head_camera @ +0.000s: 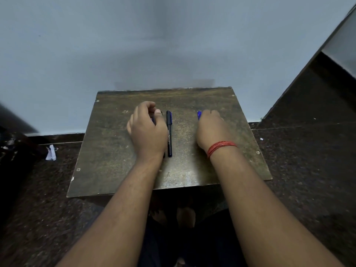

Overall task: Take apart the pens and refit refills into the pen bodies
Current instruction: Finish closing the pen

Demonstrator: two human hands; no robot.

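Head view, our inventory: one small wooden table (221, 170) against a pale wall. One black pen (169, 133), capped, lying flat near the table's centre, long axis running from us toward the wall, cap end pointing at the wall. Our left hand (147, 130) rests just left of that pen, fingers curled over a dark pen mostly hidden beneath. Our right hand (212, 130), red thread (221, 148) at the wrist, lies right of the pen, fingers bent over blue pens (199, 114); grip not discernible.

White print runs along the black pen (169, 133), too small to read
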